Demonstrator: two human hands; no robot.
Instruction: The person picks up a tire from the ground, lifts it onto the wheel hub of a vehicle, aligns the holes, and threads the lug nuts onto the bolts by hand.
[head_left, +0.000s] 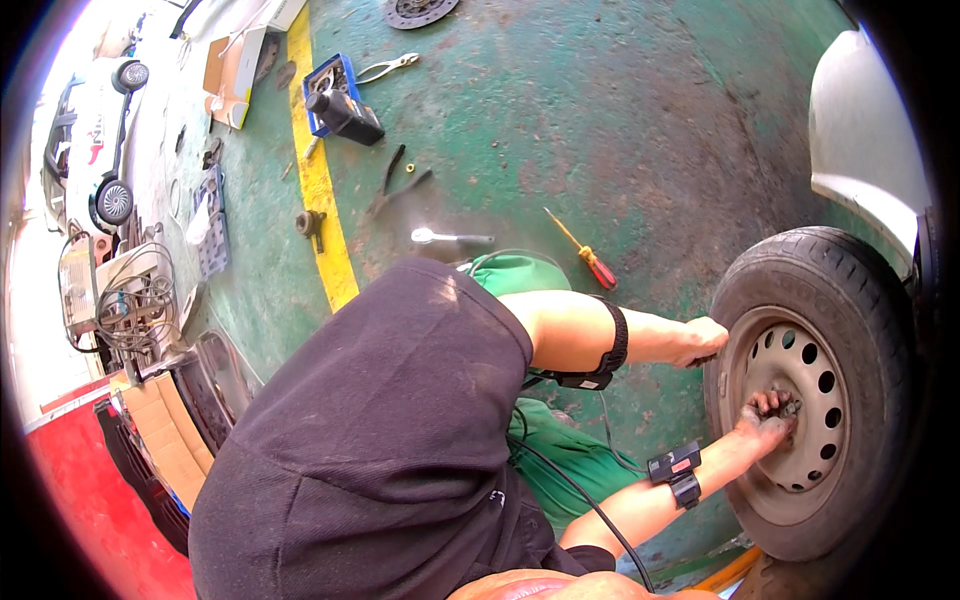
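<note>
Head view: two bare hands at a wheel [752, 440] standing upright on the right.

The right hand [765, 425] has its fingers curled in at the hub, its grip mostly closed, though whether it pinches a metal part there I cannot tell; the left hand [702, 342] is balled by the left edge of the tyre [765, 268], contents hidden. Straps on both forearms carry black devices, the left device [583, 381] with a pale label and the right device [674, 463] with a reddish one, both too small to read. Sidewall marking is too faint to make out. Left of the wheel on the green floor [600, 130] lie a red-handled screwdriver [583, 250] and, farther left, a ratchet [452, 237]. Far left, a black bottle [345, 117], no legible writing, leans at a blue box [345, 68] near pliers [388, 67].
</note>
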